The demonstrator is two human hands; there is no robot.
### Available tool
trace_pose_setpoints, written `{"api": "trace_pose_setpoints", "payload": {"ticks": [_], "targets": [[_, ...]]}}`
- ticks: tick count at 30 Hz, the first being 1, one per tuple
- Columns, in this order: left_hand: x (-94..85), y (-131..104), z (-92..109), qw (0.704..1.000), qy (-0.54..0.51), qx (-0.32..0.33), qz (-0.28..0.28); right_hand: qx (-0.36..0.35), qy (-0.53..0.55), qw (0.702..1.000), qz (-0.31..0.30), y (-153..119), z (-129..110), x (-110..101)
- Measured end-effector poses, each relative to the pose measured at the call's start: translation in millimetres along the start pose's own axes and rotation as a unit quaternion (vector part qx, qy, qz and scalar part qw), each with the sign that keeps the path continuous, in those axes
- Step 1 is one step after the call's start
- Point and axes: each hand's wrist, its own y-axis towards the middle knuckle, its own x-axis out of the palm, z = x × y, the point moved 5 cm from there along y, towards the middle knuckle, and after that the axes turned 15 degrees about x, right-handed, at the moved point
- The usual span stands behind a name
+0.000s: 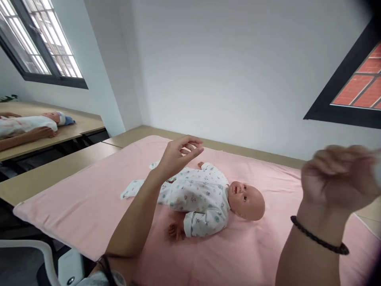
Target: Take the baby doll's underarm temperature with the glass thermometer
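Wall (220, 71): plain, pale grey-white, with a column (104, 59) projecting at left. Left window (41, 39): dark frame, bars, bright daylight through the glass. Right window (357, 83): dark frame, red brickwork outside. Wood-topped table (74, 161) stands against the wall; second table (86, 124) at left, dark legs beneath. White curved chair frame (32, 244), lower left.

Bald doll (196, 192), white patterned onesie, on its back on pink blanket (89, 190). White item (378, 171) right of blanket, mostly cut off.

Open air above doll's head (248, 200), wall (226, 79) beyond
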Motion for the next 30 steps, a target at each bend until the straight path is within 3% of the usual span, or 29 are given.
{"api": "trace_pose_setpoints", "payload": {"ticks": [2, 6, 9, 12, 14, 18, 22, 25, 30], "targets": [[18.4, -1, -8, 0.996, 0.014, -0.003, -0.088, 0.027, 0.036, 0.999, 0.009, 14, 11, -31], [69.6, -17, -27, 0.940, 0.059, 0.024, -0.337, 0.171, -0.106, 0.980, 0.005, 31, 72, -64], [99.1, -32, -41, 0.899, 0.086, 0.018, -0.429, 0.198, -0.139, 0.970, 0.013, 34, 97, -77], [119.2, -42, -52, 0.890, 0.099, 0.001, -0.445, 0.175, -0.134, 0.975, 0.042, 35, 98, -90], [129.9, -45, -59, 0.887, 0.109, 0.008, -0.448, 0.215, -0.174, 0.960, 0.038, 34, 104, -96], [143.0, -48, -68, 0.888, 0.122, 0.028, -0.443, 0.343, -0.291, 0.893, 0.012, 31, 133, -105], [145.2, -45, -70, 0.907, 0.114, 0.038, -0.405, 0.404, -0.361, 0.841, -0.010, 24, 160, -114], [146.0, -45, -69, 0.916, 0.102, 0.035, -0.386, 0.453, -0.429, 0.782, -0.011, 13, 177, -126], [148.1, -45, -69, 0.917, 0.100, 0.005, -0.387, 0.490, -0.525, 0.696, -0.014, 5, 186, -137]]}}
